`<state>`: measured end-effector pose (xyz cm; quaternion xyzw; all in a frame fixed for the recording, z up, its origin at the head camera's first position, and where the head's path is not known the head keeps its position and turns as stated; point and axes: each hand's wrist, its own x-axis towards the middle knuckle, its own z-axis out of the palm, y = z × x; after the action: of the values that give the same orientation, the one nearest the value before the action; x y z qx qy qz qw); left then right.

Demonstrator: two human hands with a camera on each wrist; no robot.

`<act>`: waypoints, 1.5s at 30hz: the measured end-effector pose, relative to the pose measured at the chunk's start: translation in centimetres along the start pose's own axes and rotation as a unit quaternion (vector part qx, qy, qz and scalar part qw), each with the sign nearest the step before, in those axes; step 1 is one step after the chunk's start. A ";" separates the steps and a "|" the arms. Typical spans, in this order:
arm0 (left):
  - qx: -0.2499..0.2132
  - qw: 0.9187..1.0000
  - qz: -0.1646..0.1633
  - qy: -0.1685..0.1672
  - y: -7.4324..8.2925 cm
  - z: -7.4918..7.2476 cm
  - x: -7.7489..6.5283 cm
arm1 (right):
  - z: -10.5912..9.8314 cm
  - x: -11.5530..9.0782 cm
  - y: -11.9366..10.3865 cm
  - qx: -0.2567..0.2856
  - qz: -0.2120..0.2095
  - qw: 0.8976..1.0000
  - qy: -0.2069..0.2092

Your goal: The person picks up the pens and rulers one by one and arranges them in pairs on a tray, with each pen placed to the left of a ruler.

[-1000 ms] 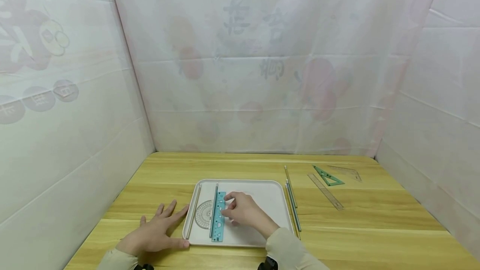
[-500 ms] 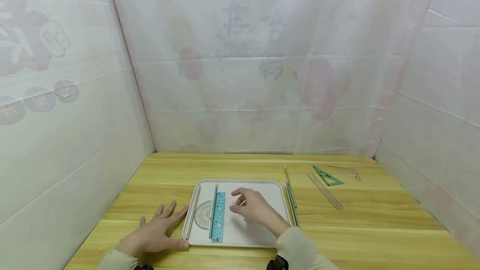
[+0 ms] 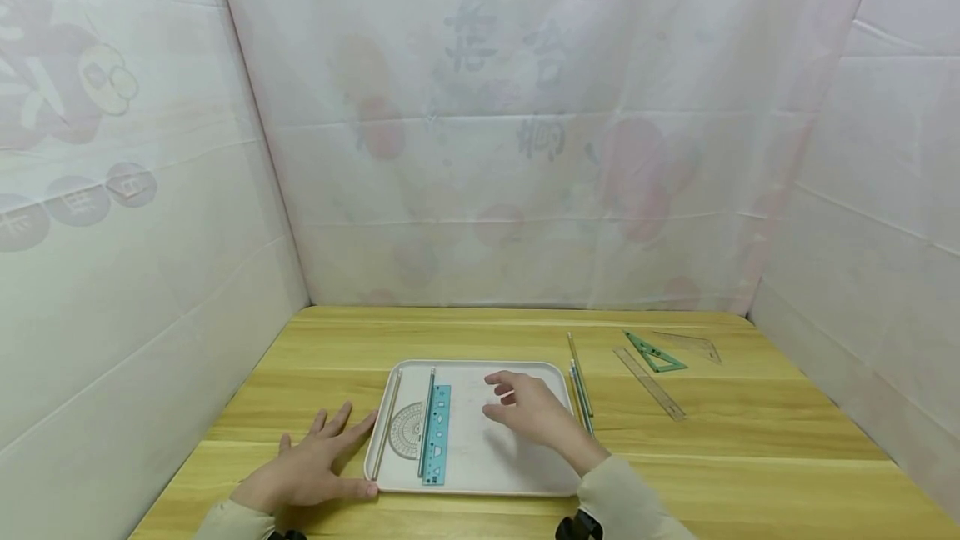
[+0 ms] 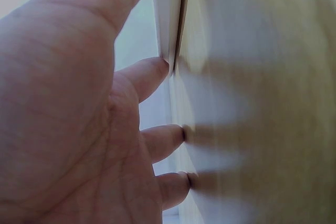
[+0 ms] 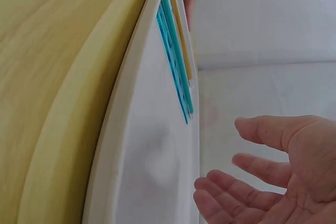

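Note:
A white tray (image 3: 510, 473) lies on the wooden table. On its left side a yellow pencil (image 3: 387, 425), a clear protractor (image 3: 405, 430), a teal pencil (image 3: 427, 423) and a blue ruler (image 3: 437, 436) lie side by side. My left hand (image 3: 311, 461) is spread flat at the tray's left edge, thumb and index fingertip touching the rim. Over the bare right part of the tray hovers my right hand (image 3: 532, 411), relaxed, with nothing between its fingers. In the right wrist view, the right hand (image 5: 268, 182) has its fingers apart, above the tray's surface.
Several pencils (image 3: 580, 382) lie along the tray's right edge, partly hidden by the right forearm. Farther right on the table are a clear ruler (image 3: 649, 383), a green set square (image 3: 656, 352) and a clear set square (image 3: 693, 344). Fabric walls (image 3: 480, 148) enclose the table.
My right hand has let go of the blue ruler and moved right, away from it. The ruler stays beside the teal pencil. My left hand has not moved.

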<state>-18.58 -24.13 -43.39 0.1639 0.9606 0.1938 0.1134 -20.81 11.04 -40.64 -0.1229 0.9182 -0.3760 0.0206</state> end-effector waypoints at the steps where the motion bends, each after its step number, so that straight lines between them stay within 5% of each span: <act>1: 0.000 1.000 -0.001 0.000 0.0 0.0 0.0 | -0.2 -0.1 0.2 -0.001 0.002 1.000 0.004; 13: 0.000 1.000 -0.001 -0.002 -0.1 0.0 0.1 | -2.5 -0.9 2.0 -0.004 0.016 0.999 0.040; 45: -0.015 1.000 -0.004 -0.001 -0.4 0.0 -0.5 | -7.4 -0.2 8.0 -0.077 0.043 0.995 0.037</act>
<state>-18.18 -24.70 -43.52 0.1590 0.9580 0.2076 0.1179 -23.29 21.62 -40.87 -0.0703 0.9491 -0.3070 -0.0071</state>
